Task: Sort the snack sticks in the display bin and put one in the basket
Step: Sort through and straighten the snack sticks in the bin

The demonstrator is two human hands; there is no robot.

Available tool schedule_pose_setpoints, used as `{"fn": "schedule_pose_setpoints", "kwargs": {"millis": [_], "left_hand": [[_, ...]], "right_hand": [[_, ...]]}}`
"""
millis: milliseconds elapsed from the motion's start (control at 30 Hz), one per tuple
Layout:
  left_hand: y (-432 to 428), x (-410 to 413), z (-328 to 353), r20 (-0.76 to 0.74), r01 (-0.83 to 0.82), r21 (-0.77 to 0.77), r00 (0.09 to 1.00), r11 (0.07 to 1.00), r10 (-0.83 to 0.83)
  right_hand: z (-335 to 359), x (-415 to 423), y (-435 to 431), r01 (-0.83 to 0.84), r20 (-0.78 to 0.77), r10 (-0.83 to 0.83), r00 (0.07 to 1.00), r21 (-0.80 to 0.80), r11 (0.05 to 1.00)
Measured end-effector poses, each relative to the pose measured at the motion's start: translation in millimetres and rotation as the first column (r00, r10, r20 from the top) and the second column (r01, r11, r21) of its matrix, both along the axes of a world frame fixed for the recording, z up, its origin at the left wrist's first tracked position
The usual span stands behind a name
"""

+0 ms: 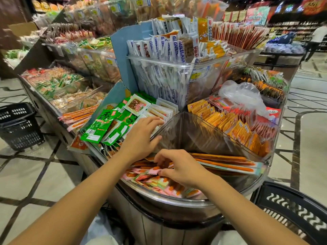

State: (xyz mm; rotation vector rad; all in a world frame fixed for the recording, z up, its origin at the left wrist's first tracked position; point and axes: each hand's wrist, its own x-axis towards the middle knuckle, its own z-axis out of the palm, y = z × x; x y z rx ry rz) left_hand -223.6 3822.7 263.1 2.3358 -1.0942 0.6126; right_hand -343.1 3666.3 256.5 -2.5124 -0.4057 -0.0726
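We find the snack sticks (159,182) heaped in the front compartment of the display bin (168,198), with pink and orange wrappers jumbled at its left end and long orange ones lying flat along its right side. Our right hand (178,167) sits over the bin's left end, fingers curled, pinching the end of one pink-wrapped stick (153,172). Our left hand (141,138) lies at the bin's back left corner, fingers nearly straight on white packets (164,110), thumb against the clear divider (185,131), gripping nothing, and a black basket (292,209) stands just right of the bin.
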Motion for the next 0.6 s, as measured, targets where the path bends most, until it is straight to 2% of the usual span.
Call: {"fn": "schedule_pose_setpoints", "kwargs": {"millis": [133,300,400,600], "left_hand": [[0,-1,1,0.004,-0.006,-0.002,1.0,1.0,0.006],[0,-3,2,-0.001,-0.01,0.0,1.0,1.0,0.01],[0,-4,3,-0.004,-0.007,0.0,1.0,1.0,0.007],[-1,-4,3,-0.004,-0.012,0.005,1.0,1.0,0.012]], "right_hand": [[2,-1,-1,-0.031,0.026,0.031,0.999,0.013,0.999],[7,-5,-6,-0.015,0.095,0.003,0.995,0.126,0.992],[16,-12,-10,0.035,0.129,-0.074,0.989,0.284,0.958],[48,-22,-26,0.124,0.201,-0.282,0.938,0.565,0.815]]}}
